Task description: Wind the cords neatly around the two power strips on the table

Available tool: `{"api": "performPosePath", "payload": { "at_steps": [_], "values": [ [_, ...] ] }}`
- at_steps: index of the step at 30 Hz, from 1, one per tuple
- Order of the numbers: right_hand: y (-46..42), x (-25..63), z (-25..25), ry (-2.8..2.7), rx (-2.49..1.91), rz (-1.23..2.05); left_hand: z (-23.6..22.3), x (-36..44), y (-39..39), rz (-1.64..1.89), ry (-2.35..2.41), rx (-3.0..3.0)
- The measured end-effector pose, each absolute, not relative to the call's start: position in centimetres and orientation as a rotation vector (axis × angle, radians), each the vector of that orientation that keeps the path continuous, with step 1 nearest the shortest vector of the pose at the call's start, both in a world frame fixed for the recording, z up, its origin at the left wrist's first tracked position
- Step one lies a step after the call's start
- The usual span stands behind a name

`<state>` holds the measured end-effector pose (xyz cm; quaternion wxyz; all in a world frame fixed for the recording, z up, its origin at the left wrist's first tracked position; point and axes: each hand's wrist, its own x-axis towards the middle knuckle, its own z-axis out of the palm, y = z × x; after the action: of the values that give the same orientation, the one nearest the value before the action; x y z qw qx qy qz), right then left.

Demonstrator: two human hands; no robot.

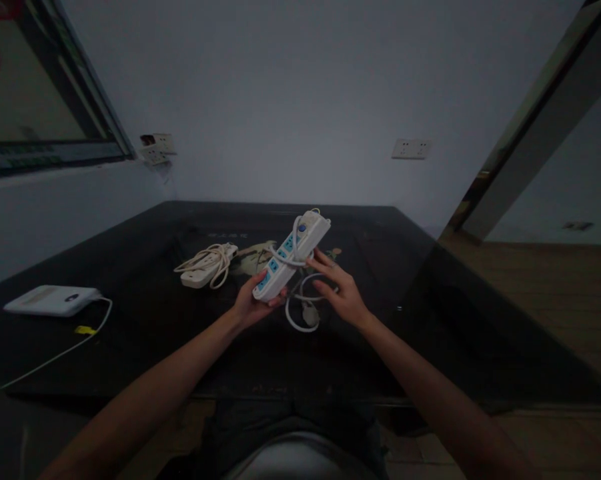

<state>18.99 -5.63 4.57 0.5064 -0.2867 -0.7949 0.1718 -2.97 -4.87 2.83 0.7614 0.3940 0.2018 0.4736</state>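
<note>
A white power strip (293, 257) with blue sockets is held up at a slant over the black table. My left hand (253, 300) grips its lower end, thumb on the socket face and fingers underneath. The strip's white cord (301, 329) wraps around its body and hangs in loops below, with the plug (310, 313) dangling among them. At the strip's right side, my right hand (343, 290) has its fingertips on the cord where it crosses the strip. Its thumb lies close to a lower loop; some fingers are partly hidden behind the strip.
Left of the strip, a second power strip (199, 277) lies with its cord coiled over it. A white device (53, 300) with a cable sits at the far left of the black table (180, 360). Wall sockets (411, 149) are on the wall behind.
</note>
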Motion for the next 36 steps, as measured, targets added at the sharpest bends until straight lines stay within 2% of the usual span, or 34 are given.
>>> {"api": "performPosePath", "payload": {
  "at_steps": [4,11,17,22,27,36],
  "values": [
    [-4.1,18.8,4.9,-1.510,-0.678,0.713,3.1,-2.8,-5.2,0.989,0.421,1.033],
    [-4.3,15.9,6.5,-1.320,-0.449,1.337,3.2,-2.2,-5.8,0.913,0.394,1.223],
    [-5.3,15.7,8.3,-1.178,-0.394,1.317,3.9,-2.4,-6.3,0.941,0.373,1.293],
    [-6.1,16.3,7.7,-1.305,-0.332,1.388,4.3,-2.9,-7.1,0.901,0.440,1.452],
    [-7.3,15.7,6.8,-1.541,-0.345,1.471,4.3,-3.0,-7.3,1.039,0.537,1.631],
    [-6.2,15.1,5.1,-1.450,-0.372,1.486,4.1,-2.8,-6.9,0.946,0.500,1.391]
  ]
}}
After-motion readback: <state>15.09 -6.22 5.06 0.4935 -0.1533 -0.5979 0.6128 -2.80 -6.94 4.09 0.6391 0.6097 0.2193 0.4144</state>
